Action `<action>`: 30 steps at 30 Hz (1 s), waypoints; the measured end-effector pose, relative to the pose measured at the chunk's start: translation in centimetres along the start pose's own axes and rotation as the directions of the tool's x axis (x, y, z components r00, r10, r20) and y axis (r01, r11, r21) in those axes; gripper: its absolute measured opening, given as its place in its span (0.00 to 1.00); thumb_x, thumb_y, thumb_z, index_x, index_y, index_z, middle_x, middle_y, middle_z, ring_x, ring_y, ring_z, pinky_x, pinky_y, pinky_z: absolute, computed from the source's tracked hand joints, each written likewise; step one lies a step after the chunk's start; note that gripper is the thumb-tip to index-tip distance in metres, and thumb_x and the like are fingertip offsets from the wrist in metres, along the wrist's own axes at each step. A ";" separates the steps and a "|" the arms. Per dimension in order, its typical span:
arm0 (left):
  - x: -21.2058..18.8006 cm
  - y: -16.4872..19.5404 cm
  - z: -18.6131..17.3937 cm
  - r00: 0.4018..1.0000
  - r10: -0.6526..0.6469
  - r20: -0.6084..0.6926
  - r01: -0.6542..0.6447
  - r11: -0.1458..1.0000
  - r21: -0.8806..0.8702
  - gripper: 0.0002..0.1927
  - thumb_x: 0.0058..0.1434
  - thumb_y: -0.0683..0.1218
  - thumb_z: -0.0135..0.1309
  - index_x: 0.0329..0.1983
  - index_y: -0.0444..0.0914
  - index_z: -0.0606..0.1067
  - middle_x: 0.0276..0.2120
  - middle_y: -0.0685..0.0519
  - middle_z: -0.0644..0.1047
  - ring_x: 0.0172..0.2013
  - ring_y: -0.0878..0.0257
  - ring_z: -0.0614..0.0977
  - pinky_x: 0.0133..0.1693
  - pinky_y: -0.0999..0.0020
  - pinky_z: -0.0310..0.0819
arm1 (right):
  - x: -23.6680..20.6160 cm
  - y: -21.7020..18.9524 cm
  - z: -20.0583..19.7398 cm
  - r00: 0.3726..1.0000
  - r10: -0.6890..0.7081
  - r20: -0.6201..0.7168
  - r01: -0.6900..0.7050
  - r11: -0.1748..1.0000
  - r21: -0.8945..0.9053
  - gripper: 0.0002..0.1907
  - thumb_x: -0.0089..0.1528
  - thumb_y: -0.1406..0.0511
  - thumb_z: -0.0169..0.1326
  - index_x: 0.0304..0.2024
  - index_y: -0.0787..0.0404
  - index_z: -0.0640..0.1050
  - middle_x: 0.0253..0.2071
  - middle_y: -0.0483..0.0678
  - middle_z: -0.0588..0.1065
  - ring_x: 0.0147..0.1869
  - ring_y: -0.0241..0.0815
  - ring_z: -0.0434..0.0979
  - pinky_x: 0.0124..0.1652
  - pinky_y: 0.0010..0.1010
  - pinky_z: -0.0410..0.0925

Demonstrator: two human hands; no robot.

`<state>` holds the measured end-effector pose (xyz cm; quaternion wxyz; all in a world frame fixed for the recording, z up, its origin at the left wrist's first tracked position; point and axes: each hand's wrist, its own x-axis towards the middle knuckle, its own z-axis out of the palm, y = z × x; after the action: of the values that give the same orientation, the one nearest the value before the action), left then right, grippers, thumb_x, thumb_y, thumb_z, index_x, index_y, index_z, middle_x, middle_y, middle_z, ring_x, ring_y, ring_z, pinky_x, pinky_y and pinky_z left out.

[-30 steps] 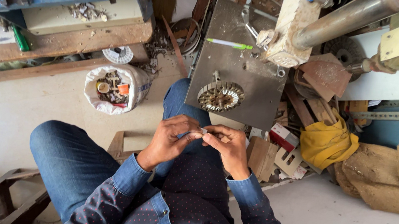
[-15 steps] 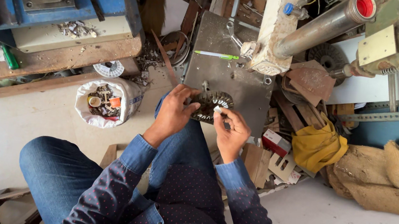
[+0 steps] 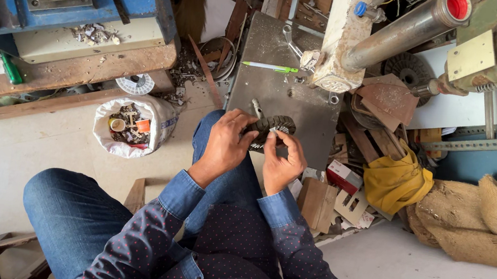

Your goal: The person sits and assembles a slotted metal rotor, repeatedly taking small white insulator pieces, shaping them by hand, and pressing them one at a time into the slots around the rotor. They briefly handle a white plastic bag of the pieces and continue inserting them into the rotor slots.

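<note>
A round, dark ribbed part with copper-coloured windings (image 3: 273, 125) is tilted up on edge over the near rim of a grey metal plate (image 3: 305, 99). My left hand (image 3: 225, 144) grips its left side with the fingers curled over the rim. My right hand (image 3: 283, 160) holds its right side, thumb and forefinger pinching at the edge. Both hands are above my right knee. I sit in jeans and a dotted dark shirt.
A green and white pen (image 3: 269, 67) and a small spanner (image 3: 292, 41) lie farther back on the plate. A white bag of scrap parts (image 3: 129, 125) stands on the floor at left. A yellow cloth (image 3: 395, 181), burlap sack (image 3: 487, 222) and wood offcuts (image 3: 320, 203) crowd the right.
My hands have gone from my lap forward to the plate and taken hold of the wound part, which lay flat a second ago and is now lifted on edge.
</note>
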<state>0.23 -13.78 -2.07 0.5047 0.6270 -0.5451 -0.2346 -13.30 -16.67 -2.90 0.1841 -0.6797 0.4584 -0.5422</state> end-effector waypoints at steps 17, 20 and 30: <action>-0.3 0.5 0.5 0.998 0.061 -0.017 -0.061 0.998 -0.005 0.12 0.56 0.38 0.61 0.44 0.32 0.78 0.39 0.45 0.78 0.43 0.46 0.79 0.46 0.55 0.73 | -0.8 -0.8 1.2 0.990 -0.009 -0.139 0.001 0.998 -0.062 0.09 0.60 0.75 0.65 0.40 0.64 0.78 0.39 0.51 0.79 0.41 0.43 0.81 0.43 0.32 0.73; -0.4 0.7 0.4 0.999 0.052 -0.009 -0.052 0.999 0.002 0.13 0.56 0.38 0.61 0.45 0.32 0.78 0.39 0.45 0.78 0.42 0.45 0.79 0.45 0.55 0.73 | -0.9 -0.8 1.2 0.993 0.000 -0.118 -0.005 0.999 -0.045 0.09 0.60 0.75 0.64 0.40 0.64 0.78 0.39 0.51 0.79 0.40 0.43 0.81 0.42 0.31 0.73; -0.5 0.3 -0.1 0.998 0.065 0.001 -0.065 0.998 0.003 0.14 0.56 0.38 0.61 0.47 0.32 0.78 0.41 0.45 0.78 0.44 0.45 0.78 0.46 0.55 0.73 | 0.6 0.2 -1.5 0.971 -0.179 0.155 0.182 0.983 -0.001 0.10 0.58 0.75 0.67 0.40 0.64 0.81 0.39 0.51 0.79 0.41 0.47 0.80 0.42 0.33 0.72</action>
<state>0.01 -13.28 -1.90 0.5109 0.6096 -0.5657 -0.2177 -14.76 -16.91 -2.17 0.1639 -0.7599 0.3833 -0.4988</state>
